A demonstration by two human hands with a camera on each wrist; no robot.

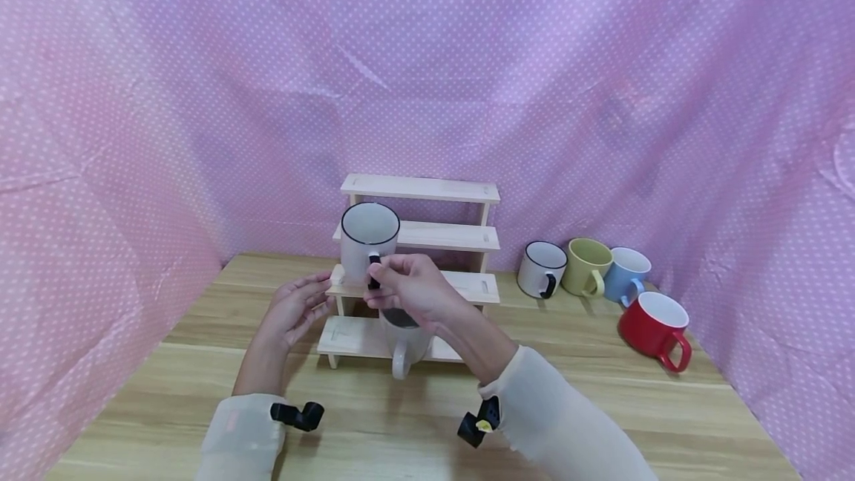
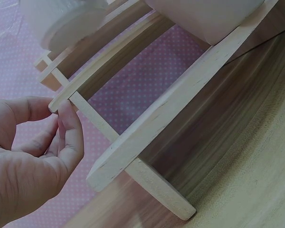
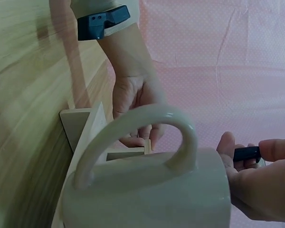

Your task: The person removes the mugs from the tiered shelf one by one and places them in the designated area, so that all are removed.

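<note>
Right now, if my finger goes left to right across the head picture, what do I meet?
Left hand → held cup → shelf cup → black-rimmed table cup → green cup → blue cup → red cup.

White black-rimmed mug (image 1: 356, 254) held up at a pale wooden stand (image 1: 454, 236)
So the mug was roughly upright near the stand's left end, its black handle (image 3: 247, 153) pinched in the right grip (image 1: 414, 289); couldn't tell if the base touched. The stand had four stepped tiers and stood on the counter (image 1: 167, 392), the left grip (image 1: 298, 310) pinching the second-lowest tier's (image 1: 470, 286) left end.
</note>
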